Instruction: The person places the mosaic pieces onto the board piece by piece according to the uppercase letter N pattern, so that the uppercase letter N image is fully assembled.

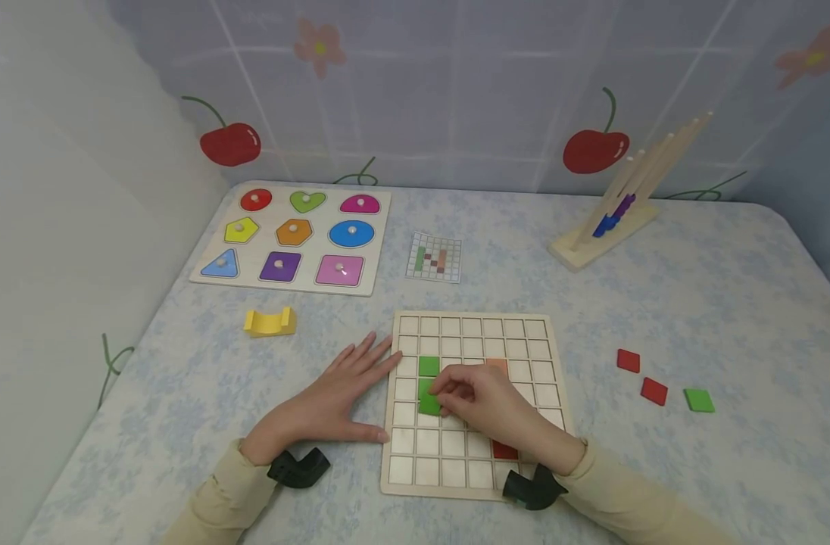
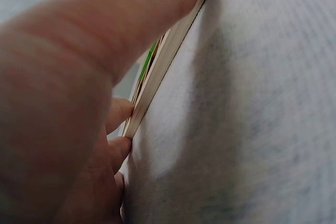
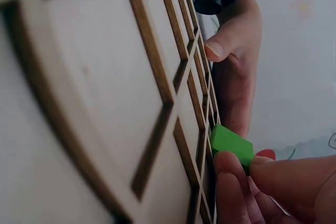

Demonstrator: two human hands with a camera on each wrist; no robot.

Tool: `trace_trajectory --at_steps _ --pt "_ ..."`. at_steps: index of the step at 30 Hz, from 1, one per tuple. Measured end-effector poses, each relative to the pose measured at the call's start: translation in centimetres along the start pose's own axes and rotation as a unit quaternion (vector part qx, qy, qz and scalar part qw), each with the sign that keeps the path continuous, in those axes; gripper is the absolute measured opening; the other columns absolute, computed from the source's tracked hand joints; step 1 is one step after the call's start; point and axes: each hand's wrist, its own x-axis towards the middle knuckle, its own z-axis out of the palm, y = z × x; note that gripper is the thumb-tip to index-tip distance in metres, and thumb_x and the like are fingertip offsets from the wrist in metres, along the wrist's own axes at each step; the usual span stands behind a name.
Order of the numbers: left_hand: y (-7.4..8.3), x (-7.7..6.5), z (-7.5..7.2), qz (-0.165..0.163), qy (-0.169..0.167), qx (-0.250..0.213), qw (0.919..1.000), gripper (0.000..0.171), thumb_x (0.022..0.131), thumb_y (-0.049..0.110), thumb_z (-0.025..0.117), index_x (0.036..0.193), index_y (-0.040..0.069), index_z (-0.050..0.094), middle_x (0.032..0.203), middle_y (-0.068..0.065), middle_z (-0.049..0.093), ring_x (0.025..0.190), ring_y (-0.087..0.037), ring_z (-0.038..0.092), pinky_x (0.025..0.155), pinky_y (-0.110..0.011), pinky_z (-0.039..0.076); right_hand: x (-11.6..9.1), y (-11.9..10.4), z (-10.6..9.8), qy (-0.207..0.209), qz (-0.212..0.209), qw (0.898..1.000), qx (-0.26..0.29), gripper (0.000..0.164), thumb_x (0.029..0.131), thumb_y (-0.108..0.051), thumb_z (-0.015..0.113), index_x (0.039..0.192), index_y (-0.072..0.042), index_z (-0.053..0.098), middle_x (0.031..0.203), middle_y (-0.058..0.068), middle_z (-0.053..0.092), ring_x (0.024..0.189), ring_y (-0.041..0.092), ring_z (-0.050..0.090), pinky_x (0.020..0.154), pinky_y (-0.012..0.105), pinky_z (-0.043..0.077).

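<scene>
My right hand (image 1: 490,409) pinches a green square tile (image 3: 231,142) between thumb and fingers, low over the wooden grid board (image 1: 442,491). In the right wrist view the tile is tilted, with one edge close to the grid. Another green tile (image 1: 429,365) lies in a cell farther up the same column, and more green shows between the two. An orange tile (image 1: 497,365) and a red tile (image 1: 505,451) are partly covered by the right hand. My left hand (image 1: 340,397) lies with fingers spread, fingertips and thumb at the board's left edge.
Two red tiles (image 1: 628,360) and a green tile (image 1: 699,400) lie to the right. Behind the board is a printed pattern card (image 1: 434,257). A knobbed shape puzzle (image 1: 381,238), a yellow block (image 1: 270,322) and a stand with tall rods (image 1: 575,261) stand around it.
</scene>
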Motion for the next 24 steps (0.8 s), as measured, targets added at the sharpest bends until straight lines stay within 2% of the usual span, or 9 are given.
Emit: trace_trajectory --at_steps 6,11,14,18,22,24 --pt "0.1 0.0 0.0 -0.001 -0.001 0.0 1.0 0.099 0.077 0.056 0.068 0.151 0.014 0.018 0.156 -0.004 0.003 0.14 -0.023 -0.008 0.109 -0.048 -0.001 -0.1 -0.2 0.0 -0.008 -0.015 0.997 -0.07 0.01 0.086 -0.003 0.066 0.088 -0.012 0.069 0.076 -0.01 0.063 0.066 0.003 0.057 0.059 0.024 0.049" --pt "0.1 0.0 0.0 0.0 0.0 -0.001 1.0 0.099 0.077 0.056 0.068 0.151 0.013 0.019 0.156 -0.004 0.004 0.14 -0.024 -0.008 0.109 -0.047 -0.001 -0.2 -0.4 -0.1 -0.003 -0.021 0.995 -0.097 0.009 0.087 -0.006 0.067 0.091 -0.013 0.071 0.083 -0.01 0.063 0.072 0.002 0.057 0.063 0.024 0.049" --pt "0.0 0.0 0.0 0.0 0.0 0.0 1.0 0.099 0.077 0.056 0.068 0.151 0.014 0.019 0.156 -0.004 0.004 0.14 -0.024 -0.008 0.109 -0.048 0.0 -0.5 -0.5 -0.7 -0.001 -0.019 0.996 -0.092 0.01 0.088 -0.009 0.066 0.096 -0.012 0.071 0.089 -0.007 0.064 0.076 0.004 0.058 0.067 0.024 0.05" --pt "0.0 0.1 0.1 0.001 0.0 -0.002 1.0 0.099 0.077 0.056 0.069 0.151 0.013 0.019 0.156 -0.004 0.004 0.14 -0.024 -0.007 0.108 -0.048 0.0 -1.9 -0.5 -3.1 0.032 -0.023 0.997 -0.07 0.014 0.089 -0.006 0.064 0.102 -0.007 0.07 0.095 0.001 0.066 0.08 0.009 0.061 0.069 0.026 0.052" --pt "0.1 0.0 0.0 -0.001 -0.003 -0.001 1.0 0.099 0.077 0.055 0.069 0.151 0.013 0.018 0.156 -0.005 0.004 0.14 -0.025 -0.008 0.108 -0.048 -0.001 -4.4 0.3 -6.9 0.088 0.015 0.995 -0.038 0.017 0.09 -0.007 0.062 0.106 -0.001 0.067 0.1 0.008 0.066 0.081 0.015 0.065 0.069 0.028 0.053" --pt "0.1 0.0 -0.1 -0.003 -0.005 0.0 1.0 0.1 0.077 0.055 0.069 0.151 0.013 0.018 0.156 -0.005 0.004 0.14 -0.025 -0.008 0.108 -0.049 -0.001 -6.1 1.0 -9.0 0.119 0.036 0.991 -0.046 0.02 0.092 -0.008 0.061 0.109 0.001 0.066 0.102 0.012 0.065 0.081 0.016 0.066 0.068 0.027 0.053"
